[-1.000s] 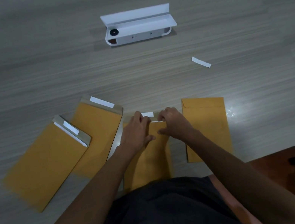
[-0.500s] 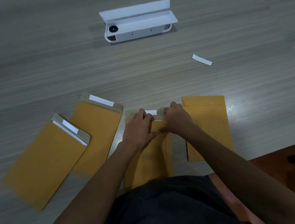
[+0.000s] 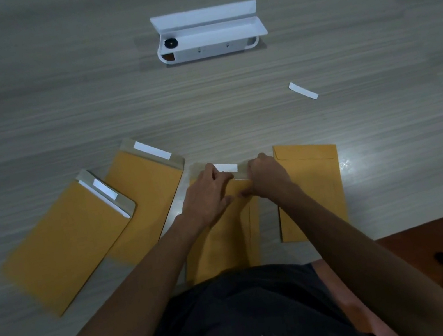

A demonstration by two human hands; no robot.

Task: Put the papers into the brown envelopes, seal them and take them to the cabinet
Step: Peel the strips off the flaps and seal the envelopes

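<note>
Brown envelopes, four, flat rectangular kraft paper, matte, lay along the near edge of the tabletop (image 3: 230, 92), a pale grey surface with fine horizontal wood-grain striping. Far-left envelope (image 3: 64, 240): tilted, flap open, white adhesive strip on the flap, a thin white edge of paper showing at the mouth. Second envelope (image 3: 145, 196): tilted, partly under the first, flap open with white strip. Centre envelope (image 3: 227, 241): upright before the person, flap raised, white strip (image 3: 226, 167) showing between the hands. Right envelope (image 3: 309, 187): flap folded down flat. Left hand (image 3: 207, 194): fingers curled, gripping the centre envelope at its flap fold. Right hand (image 3: 268, 177): likewise curled on the flap's right end. White open box (image 3: 208, 33): long, rigid, lid hinged back, black round part inside; no legible writing. Loose white strip (image 3: 303, 90): small, narrow, lying well apart to the right.
</note>
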